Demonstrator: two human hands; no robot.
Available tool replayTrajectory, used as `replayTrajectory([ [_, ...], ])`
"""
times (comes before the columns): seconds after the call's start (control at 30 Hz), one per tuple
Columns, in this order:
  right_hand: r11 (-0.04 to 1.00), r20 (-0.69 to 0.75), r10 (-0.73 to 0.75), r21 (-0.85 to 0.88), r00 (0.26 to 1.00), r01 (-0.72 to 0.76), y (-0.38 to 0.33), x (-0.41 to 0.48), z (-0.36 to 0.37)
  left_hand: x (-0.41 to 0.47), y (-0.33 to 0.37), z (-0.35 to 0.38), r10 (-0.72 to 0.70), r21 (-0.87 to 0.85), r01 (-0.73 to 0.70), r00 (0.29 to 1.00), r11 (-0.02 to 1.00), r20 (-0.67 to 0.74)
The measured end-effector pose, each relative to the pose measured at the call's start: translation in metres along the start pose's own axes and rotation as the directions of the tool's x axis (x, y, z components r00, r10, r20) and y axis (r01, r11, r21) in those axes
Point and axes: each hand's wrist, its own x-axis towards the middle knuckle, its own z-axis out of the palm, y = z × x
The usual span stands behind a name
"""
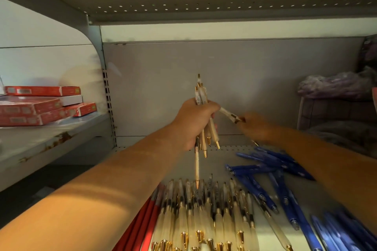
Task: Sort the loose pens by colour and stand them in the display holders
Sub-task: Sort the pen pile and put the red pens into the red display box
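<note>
Above the shelf point(222, 157), left hand point(193, 124) grips a bundle of cream pens point(201, 92); right hand point(255, 126) pinches a single cream pen point(229, 115). Judged light, stiff, slick; hold mid-barrel.

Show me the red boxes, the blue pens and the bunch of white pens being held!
red boxes point(30, 108), head view, face of a middle box in the stack.
blue pens point(271, 158), head view, barrel of one pen in the loose pile.
bunch of white pens point(201, 92), head view, upper ends of the barrels.

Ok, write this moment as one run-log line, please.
left hand: grips white pen bundle | right hand: pinches single white pen | shelf: blue pens, red pens loose
</note>
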Motion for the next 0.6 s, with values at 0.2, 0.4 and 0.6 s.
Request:
replayTrajectory([
  [0.2, 0.814, 0.220, 0.076, 0.550, 0.973, -0.188, -0.056, -0.050, -0.020, -0.016, 0.009, 0.000, -0.157, 0.205, 0.159, 0.987, 0.966, -0.026],
  [0.4, 0.785, 0.486, -0.001, 0.542, 0.874, -0.301, -0.084, -0.117, -0.018, -0.045, 0.003, -0.001, -0.331, 0.492, 0.309, 0.943, 0.814, -0.046],
  [0.6, 0.847, 0.471, 0.050, 0.447, 0.881, -0.287, -0.084, -0.151, -0.007, -0.073, -0.002, -0.001, -0.286, 0.871, 0.241, 0.950, 0.428, -0.122],
])
